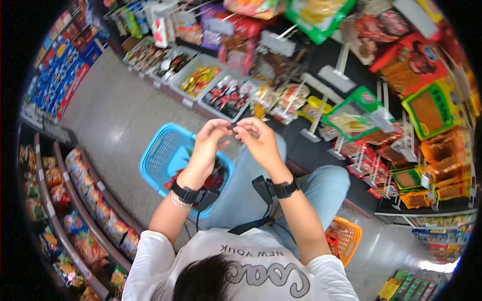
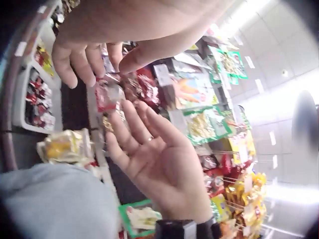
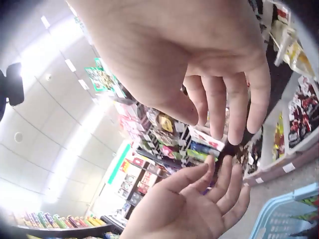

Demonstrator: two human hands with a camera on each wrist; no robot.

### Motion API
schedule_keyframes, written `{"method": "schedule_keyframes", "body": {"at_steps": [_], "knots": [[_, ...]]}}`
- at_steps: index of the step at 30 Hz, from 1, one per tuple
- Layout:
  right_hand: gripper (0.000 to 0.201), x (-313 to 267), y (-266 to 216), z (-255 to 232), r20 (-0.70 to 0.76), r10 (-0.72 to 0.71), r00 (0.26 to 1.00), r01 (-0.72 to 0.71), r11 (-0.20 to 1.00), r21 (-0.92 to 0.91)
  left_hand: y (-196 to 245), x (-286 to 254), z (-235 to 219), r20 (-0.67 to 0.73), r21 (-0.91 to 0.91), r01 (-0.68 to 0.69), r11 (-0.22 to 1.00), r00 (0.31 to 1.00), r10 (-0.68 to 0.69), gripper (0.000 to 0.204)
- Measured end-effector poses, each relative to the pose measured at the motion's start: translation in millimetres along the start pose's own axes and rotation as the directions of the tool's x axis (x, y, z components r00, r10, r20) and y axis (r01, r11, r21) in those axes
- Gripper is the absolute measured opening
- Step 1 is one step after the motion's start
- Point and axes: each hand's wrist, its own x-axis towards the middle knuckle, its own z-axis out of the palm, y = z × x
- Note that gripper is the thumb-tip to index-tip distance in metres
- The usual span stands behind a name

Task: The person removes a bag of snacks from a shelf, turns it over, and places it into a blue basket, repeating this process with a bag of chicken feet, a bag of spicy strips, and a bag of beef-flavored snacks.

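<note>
In the head view my left hand [image 1: 206,145] and right hand [image 1: 261,145] are raised close together in front of the body, fingers slightly bent and nothing held. The left wrist view shows the left hand [image 2: 134,25] from below, facing the right hand [image 2: 167,167], which wears a ring. From the right wrist, the right hand [image 3: 179,55] hangs above with loose fingers, while the left hand [image 3: 184,206] turns its palm up. Beneath the left forearm stands a blue shopping basket [image 1: 153,155] with red and green packs inside, partly hidden by the arm.
Grey bins of small wrapped snacks [image 1: 228,98] line the low shelf ahead. Bagged foods [image 1: 434,110] hang on hooks to the right, with price tags jutting out. An orange basket [image 1: 354,243] stands behind the right leg. Curved shelves of packets [image 1: 90,185] flank the left side.
</note>
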Motion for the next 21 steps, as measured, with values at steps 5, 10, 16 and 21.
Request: {"method": "schedule_keyframes", "body": {"at_steps": [5, 10, 16, 21], "knots": [[0.015, -37, -80, -67, -0.265, -0.170, 0.949, 0.187, 0.982, 0.037, 33, -14, 116, 0.300, -0.144, -0.032, 0.989, 0.951, 0.075, 0.016], [0.019, -70, -156, -129, -0.408, -0.372, 0.834, 0.353, 0.927, -0.124, 55, -26, 209, 0.460, -0.189, -0.131, 0.973, 0.864, 0.206, 0.019], [0.026, -97, -247, -171, -0.434, -0.554, 0.711, 0.437, 0.831, -0.346, 108, -47, 283, 0.584, -0.273, -0.240, 0.932, 0.728, 0.359, 0.022], [0.026, -103, -319, -194, -0.421, -0.677, 0.604, 0.514, 0.734, -0.443, 160, -53, 328, 0.625, -0.299, -0.351, 0.887, 0.631, 0.460, 0.027]]}}
